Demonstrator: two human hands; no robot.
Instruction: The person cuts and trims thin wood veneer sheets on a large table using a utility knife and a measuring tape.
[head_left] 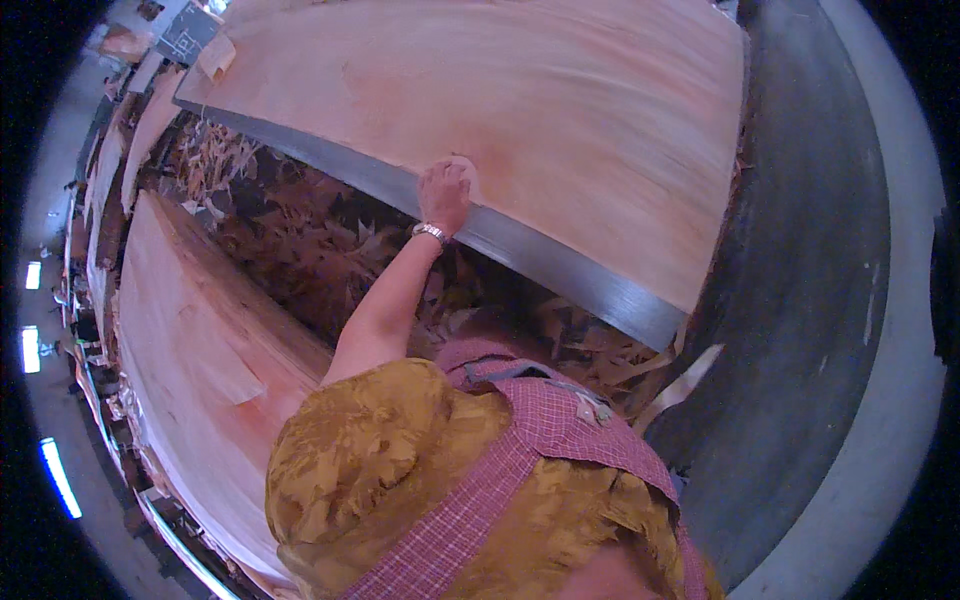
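Observation:
My left hand (446, 198), with a metal-banded watch (431, 232) at the wrist, reaches to the near edge of a thick stack of wood veneer sheets (560, 130). Its fingers are curled over a small pale rounded piece (467, 178), which looks like veneer, at the edge of the top sheet. Part of that piece is hidden under the fingers. Around it the top sheet is reddish and slightly stained. The stack's cut side (540, 255) shows as a grey band below the hand. My right hand is not in view.
Torn veneer scraps (300, 225) fill the gap between this stack and a second veneer stack (190, 350) at the left. A curled strip (685, 388) juts out near the right corner. Dark grey floor (810, 300) runs along the right; a grey cabinet (187, 35) stands far left.

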